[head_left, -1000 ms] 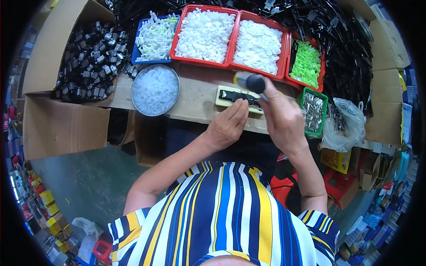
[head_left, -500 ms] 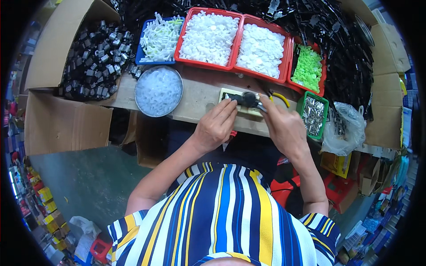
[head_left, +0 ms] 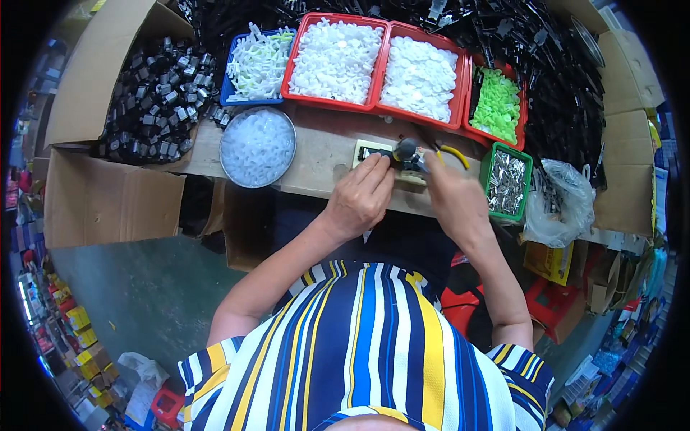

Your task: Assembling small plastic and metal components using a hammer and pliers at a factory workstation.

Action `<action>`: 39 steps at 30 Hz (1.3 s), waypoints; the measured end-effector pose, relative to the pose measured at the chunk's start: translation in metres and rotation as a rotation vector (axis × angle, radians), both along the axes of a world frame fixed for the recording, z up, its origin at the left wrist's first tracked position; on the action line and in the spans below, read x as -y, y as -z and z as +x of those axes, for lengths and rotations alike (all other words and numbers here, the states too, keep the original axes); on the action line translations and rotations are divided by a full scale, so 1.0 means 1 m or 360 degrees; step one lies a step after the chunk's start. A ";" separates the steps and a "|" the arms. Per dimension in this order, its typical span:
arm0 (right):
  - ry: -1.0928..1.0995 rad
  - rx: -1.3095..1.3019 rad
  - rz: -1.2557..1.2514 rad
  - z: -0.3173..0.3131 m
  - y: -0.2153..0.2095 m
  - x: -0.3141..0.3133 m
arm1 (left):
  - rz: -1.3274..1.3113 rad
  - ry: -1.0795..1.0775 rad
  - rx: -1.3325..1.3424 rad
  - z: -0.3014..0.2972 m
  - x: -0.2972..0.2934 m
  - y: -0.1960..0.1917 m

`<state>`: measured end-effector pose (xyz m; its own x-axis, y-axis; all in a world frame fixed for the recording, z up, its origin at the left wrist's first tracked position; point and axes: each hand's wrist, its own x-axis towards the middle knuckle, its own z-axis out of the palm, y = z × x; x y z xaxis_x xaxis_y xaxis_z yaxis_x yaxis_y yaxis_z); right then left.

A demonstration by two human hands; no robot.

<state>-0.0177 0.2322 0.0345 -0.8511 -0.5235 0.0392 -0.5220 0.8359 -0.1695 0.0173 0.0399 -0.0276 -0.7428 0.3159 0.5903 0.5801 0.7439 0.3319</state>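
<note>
A cream-coloured block [head_left: 364,144] lies at the front of the bench with a slim black part [head_left: 371,152] set in it. The fingertips of my left hand [head_left: 361,197] are pressed together on this black part, pinning it on the block. My right hand [head_left: 458,201], smeared by motion, is closed round what looks like a small hammer [head_left: 405,149] with a dark rounded head. The head is just above the block, to the right of my left fingertips. Most of the handle is hidden by my fingers. Yellow-handled pliers [head_left: 454,154] lie just behind my right hand.
Behind the block stand red trays of white pieces [head_left: 335,61], a red tray of green pieces [head_left: 496,105] and a blue tray [head_left: 260,65]. A round bowl of clear pieces [head_left: 257,147] is left, a green box of metal pieces [head_left: 507,183] right. Cardboard boxes [head_left: 108,201] flank the bench.
The dark hammer head has risen slightly, and my right hand has shifted with it and is more blurred. My left hand has slid a little to the right along the black part.
</note>
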 end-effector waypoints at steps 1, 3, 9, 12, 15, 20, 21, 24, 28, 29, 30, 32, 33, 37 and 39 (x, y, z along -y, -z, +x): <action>-0.0005 0.0046 -0.0057 -0.004 0.006 0.001 | 0.0004 0.0003 -0.0006 -0.002 0.001 0.000; 0.0005 0.0027 -0.0155 -0.001 -0.008 0.002 | 0.0002 0.0037 0.0002 -0.003 0.005 0.001; 0.0103 0.0130 0.0001 -0.006 0.002 0.002 | 0.0045 0.0057 0.0008 -0.001 0.005 0.002; 0.0088 0.0050 -0.0231 0.005 -0.017 -0.006 | 0.0048 0.0051 0.0026 -0.003 0.005 0.004; 0.0292 -0.0172 -0.0517 0.009 -0.034 -0.017 | 0.0064 0.0059 0.0024 -0.009 -0.001 0.000; 0.0365 0.0237 -0.0130 0.020 0.005 -0.046 | 0.0040 0.0090 0.0000 -0.017 -0.009 0.005; 0.0371 0.0213 -0.0123 0.019 -0.004 -0.047 | 0.0028 0.0096 0.0011 -0.016 -0.008 0.006; 0.0379 -0.0030 -0.0237 0.000 -0.013 -0.061 | 0.0030 0.0098 0.0049 -0.019 -0.007 -0.001; 0.0479 -0.0376 -0.0127 -0.056 -0.015 -0.090 | 0.0057 0.0096 0.0193 -0.025 -0.007 -0.006; 0.0434 -0.0483 -0.0177 -0.072 -0.009 -0.097 | 0.0030 0.0093 0.0224 -0.026 -0.008 -0.006; 0.0406 -0.0548 -0.0179 -0.087 -0.001 -0.106 | 0.0005 0.0094 0.0254 -0.027 -0.008 -0.006; 0.0376 -0.0663 -0.0130 -0.108 0.009 -0.120 | -0.0058 0.0130 0.0251 -0.029 -0.009 -0.008; 0.0375 -0.0664 -0.0137 -0.113 0.013 -0.122 | -0.0120 0.0155 0.0253 -0.030 -0.009 -0.009; 0.0399 -0.0698 0.0124 -0.114 0.017 -0.119 | -0.0033 0.0223 0.0365 -0.034 -0.007 -0.015; 0.0308 -0.0871 -0.0104 -0.104 0.009 -0.112 | 0.0245 0.0176 0.0449 -0.036 -0.007 -0.025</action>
<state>-0.1216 0.3440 0.0256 -0.7779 -0.3420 0.5272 -0.3867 0.9218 0.0274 -0.0183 0.0471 -0.0026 -0.8500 0.3267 0.4133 0.5236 0.6103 0.5944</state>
